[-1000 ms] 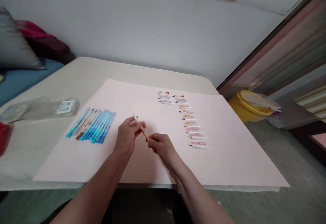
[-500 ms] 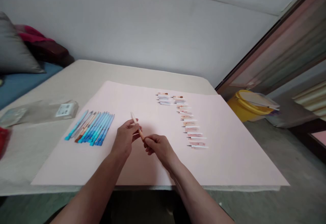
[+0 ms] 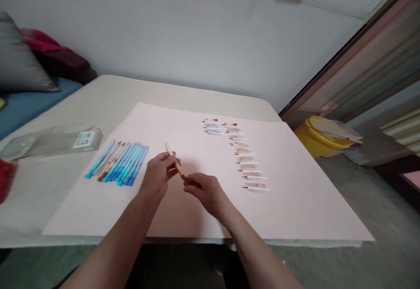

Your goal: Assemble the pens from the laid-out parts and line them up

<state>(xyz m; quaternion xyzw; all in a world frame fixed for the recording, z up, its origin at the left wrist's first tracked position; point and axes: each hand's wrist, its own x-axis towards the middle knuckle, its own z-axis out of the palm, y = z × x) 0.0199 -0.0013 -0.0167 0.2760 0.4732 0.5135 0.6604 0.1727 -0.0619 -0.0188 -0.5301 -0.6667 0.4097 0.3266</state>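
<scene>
My left hand (image 3: pixel 158 174) pinches a slim pen (image 3: pixel 173 160) with a pale upper barrel and an orange lower part, held slanted over the pink sheet (image 3: pixel 295 201). My right hand (image 3: pixel 205 190) has its fingertips closed on the pen's orange lower end. To the left lies a tidy row of several blue pens (image 3: pixel 123 163), with a few pale and orange ones among them. To the right, several small pen parts (image 3: pixel 244 160) lie in a column on the sheet.
The pink sheet lies on a beige table (image 3: pixel 108 92). A clear wrapper with a white box (image 3: pixel 85 138) rests at the left. A yellow bucket (image 3: pixel 320 140) stands on the floor at right. Cushions (image 3: pixel 19 61) sit far left.
Both hands have shifted slightly left and up with the pen. The pen's pale tip now points a little farther from me. The grip looks the same.
</scene>
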